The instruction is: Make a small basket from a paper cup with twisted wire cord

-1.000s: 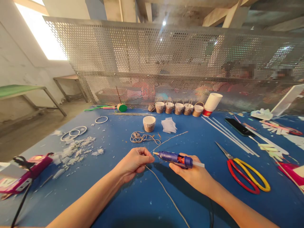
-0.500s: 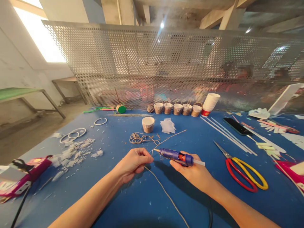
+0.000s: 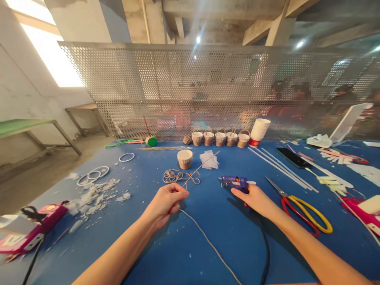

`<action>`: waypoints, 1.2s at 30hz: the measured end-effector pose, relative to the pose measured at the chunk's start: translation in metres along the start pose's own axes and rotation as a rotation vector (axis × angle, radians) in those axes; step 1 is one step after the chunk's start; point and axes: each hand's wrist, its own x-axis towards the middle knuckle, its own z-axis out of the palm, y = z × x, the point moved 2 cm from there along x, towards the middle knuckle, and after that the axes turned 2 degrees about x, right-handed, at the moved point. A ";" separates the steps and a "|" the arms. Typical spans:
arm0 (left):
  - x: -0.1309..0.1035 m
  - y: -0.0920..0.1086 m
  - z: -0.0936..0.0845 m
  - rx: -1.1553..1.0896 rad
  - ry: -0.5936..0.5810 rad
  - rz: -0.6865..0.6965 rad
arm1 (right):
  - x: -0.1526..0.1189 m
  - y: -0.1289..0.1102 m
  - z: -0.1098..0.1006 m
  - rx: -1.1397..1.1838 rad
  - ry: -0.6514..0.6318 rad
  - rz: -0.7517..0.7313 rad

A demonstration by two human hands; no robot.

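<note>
Between its thumb and fingers my left hand (image 3: 169, 201) pinches a thin tan twine (image 3: 204, 234), whose long end runs down toward the front edge. A thin twisted stick (image 3: 202, 166) angles up and right from the same fingertips. My right hand (image 3: 254, 198) is wrapped round a blue hot glue gun (image 3: 236, 182), its nozzle pointing left and a white glue stick showing at the back. Beyond my left hand lies a loose coil of twine (image 3: 173, 176). Just behind the coil stands a twine-wrapped paper cup (image 3: 185, 160).
White sheets (image 3: 209, 160) lie beside the cup. Several small handled baskets (image 3: 220, 139) and stacked paper cups (image 3: 261, 130) line the back. Scissors (image 3: 303, 209), white strips and a phone (image 3: 293, 157) are right; white scraps (image 3: 95, 194), rings and a pink power strip (image 3: 44, 225) left.
My right hand has drawn the glue gun to the right, away from my left fingertips. My left hand keeps its pinch on the twine and has barely moved.
</note>
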 end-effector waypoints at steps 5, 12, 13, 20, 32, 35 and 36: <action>-0.006 0.002 0.004 -0.029 0.020 0.051 | -0.043 -0.004 -0.038 -0.163 0.317 0.025; -0.019 0.001 0.021 -0.002 0.010 0.149 | -0.057 -0.083 0.013 0.403 -0.097 -0.117; -0.021 0.000 0.022 0.023 0.021 0.171 | -0.050 -0.093 0.026 0.508 -0.148 -0.095; -0.027 -0.005 0.022 0.177 0.129 0.372 | -0.021 -0.118 0.077 1.041 -0.205 0.124; -0.033 -0.009 0.031 0.202 0.124 0.328 | -0.026 -0.110 0.096 1.344 -0.057 0.252; -0.034 -0.010 0.029 0.159 0.115 0.306 | -0.028 -0.109 0.094 1.287 -0.024 0.239; -0.033 -0.011 0.027 0.134 0.114 0.305 | -0.029 -0.109 0.092 1.266 -0.012 0.235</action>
